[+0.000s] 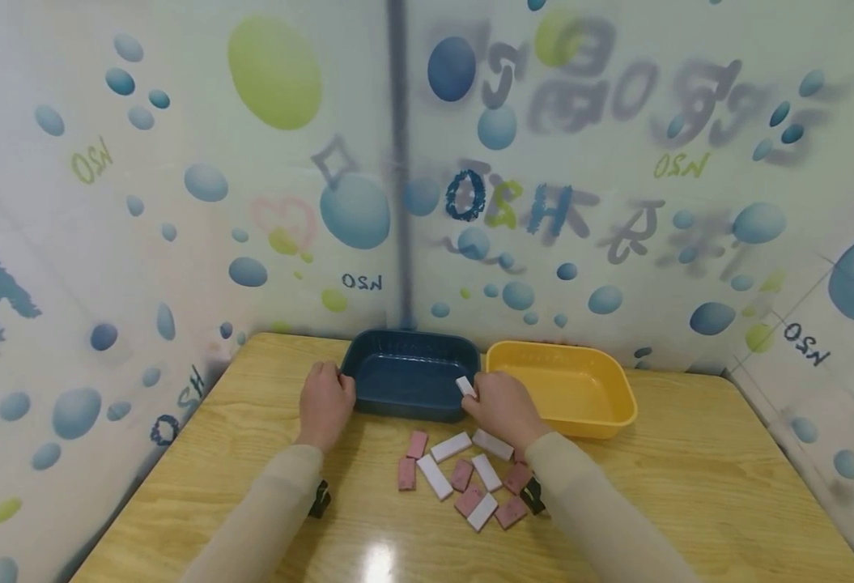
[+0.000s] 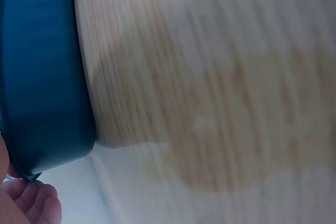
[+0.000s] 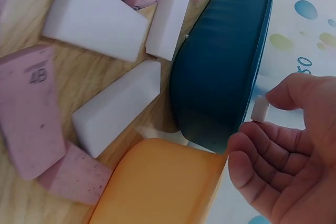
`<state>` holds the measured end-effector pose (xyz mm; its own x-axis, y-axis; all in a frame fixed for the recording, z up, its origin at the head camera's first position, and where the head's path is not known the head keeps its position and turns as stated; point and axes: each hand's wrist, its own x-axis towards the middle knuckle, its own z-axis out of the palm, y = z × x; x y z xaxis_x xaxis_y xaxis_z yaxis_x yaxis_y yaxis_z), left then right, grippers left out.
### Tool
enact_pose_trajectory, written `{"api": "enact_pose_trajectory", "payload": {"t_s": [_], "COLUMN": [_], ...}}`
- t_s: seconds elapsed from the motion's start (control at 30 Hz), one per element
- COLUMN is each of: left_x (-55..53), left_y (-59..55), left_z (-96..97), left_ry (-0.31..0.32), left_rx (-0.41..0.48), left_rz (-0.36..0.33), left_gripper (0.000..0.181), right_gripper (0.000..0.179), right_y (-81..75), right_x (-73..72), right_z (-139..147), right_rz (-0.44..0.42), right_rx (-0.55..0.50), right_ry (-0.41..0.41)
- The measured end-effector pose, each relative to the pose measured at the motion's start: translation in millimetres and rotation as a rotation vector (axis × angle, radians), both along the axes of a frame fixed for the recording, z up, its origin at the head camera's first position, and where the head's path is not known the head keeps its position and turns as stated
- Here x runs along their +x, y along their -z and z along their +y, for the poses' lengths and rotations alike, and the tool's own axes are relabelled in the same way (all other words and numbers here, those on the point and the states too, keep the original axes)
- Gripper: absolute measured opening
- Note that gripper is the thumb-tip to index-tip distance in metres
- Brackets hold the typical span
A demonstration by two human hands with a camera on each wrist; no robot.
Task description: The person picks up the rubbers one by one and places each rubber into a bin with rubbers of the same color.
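My left hand [image 1: 327, 402] grips the left rim of a dark blue plastic basin [image 1: 408, 380]; the left wrist view shows the curled fingers [image 2: 38, 198] at the rim's corner. Over the basin's front right corner, my right hand [image 1: 505, 407] pinches a small white eraser [image 1: 465, 386] between thumb and fingers. In the right wrist view that eraser [image 3: 260, 108] sits just past the rim. Several white erasers [image 1: 435, 477] and pink erasers [image 1: 470, 500] lie scattered on the table in front; one pink eraser [image 3: 31, 114] is marked 4B.
A yellow basin [image 1: 579, 389] stands right beside the blue one, partly behind my right hand. Both rest on a wood-grain table [image 1: 237, 453] near its back edge. A patterned curtain [image 1: 288, 202] hangs behind and on both sides.
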<state>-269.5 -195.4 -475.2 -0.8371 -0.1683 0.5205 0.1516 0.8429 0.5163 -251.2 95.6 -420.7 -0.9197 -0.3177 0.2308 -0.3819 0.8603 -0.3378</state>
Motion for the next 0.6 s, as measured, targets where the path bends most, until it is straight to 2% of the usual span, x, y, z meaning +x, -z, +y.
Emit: {"api": "enact_pose_trajectory", "payload": {"t_s": [0.3, 0.6], "left_x": [1.6, 2.8], "left_y": [-4.1, -7.0], "left_z": [3.1, 4.8], "left_ry": [-0.04, -0.055], "left_rx": [0.01, -0.024], "left_rz": [-0.08, -0.103], "left_gripper": [0.013, 0.015], "right_gripper": [0.033, 0.03], "right_y": [2.4, 3.6], "right_x": [-10.5, -16.5], "right_z": [-11.3, -19.4], "right_rz": [-0.002, 0.019], "right_rx": [0.1, 0.174], "right_ry": [-0.015, 0.0]}}
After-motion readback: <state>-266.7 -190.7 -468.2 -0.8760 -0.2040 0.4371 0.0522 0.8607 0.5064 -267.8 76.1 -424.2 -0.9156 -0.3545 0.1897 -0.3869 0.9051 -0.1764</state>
